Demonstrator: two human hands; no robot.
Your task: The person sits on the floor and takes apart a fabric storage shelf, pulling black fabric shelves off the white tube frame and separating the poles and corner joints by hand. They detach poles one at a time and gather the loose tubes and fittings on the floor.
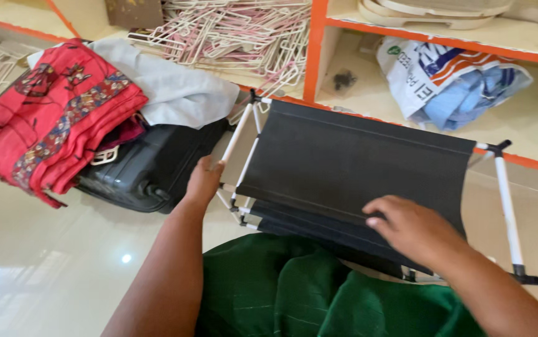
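Black fabric rack (350,162) with white frame tubes stands on the floor (44,249) beside a dark suitcase (150,168). Left hand (203,181) grasps a frame tube; right hand (409,228) rests unclenched on the fabric's lower edge.

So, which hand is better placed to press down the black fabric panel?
The right hand: it lies flat on the black fabric panel. The left hand is at the panel's side, gripping a white frame tube.
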